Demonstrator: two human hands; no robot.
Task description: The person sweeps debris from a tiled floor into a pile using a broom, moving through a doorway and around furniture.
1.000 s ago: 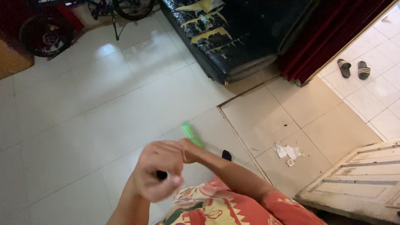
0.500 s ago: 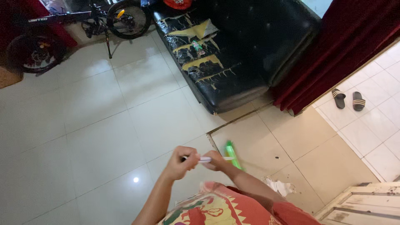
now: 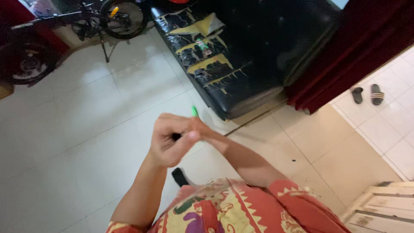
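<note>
My left hand (image 3: 170, 140) is raised in front of me, closed into a fist, with something small and dark showing between thumb and fingers. My right hand (image 3: 206, 130) sits just behind it, touching it and mostly hidden. The tip of a bright green stick-like thing (image 3: 194, 111) pokes up above the two hands; which hand grips it I cannot tell. My patterned red and yellow shirt (image 3: 224, 207) fills the bottom of the view.
A worn black sofa (image 3: 241, 56) stands ahead, with a dark red curtain (image 3: 345, 56) to its right. A bicycle (image 3: 108, 19) leans at the far left. Sandals (image 3: 366, 94) lie on tiles outside. A white wooden panel (image 3: 384, 207) lies at the lower right. A small black thing (image 3: 180, 176) sits on the floor.
Both hands have risen and closed together nearer the camera. The thin white stick held between them half a second ago is hidden. The view has tilted and shifted.
</note>
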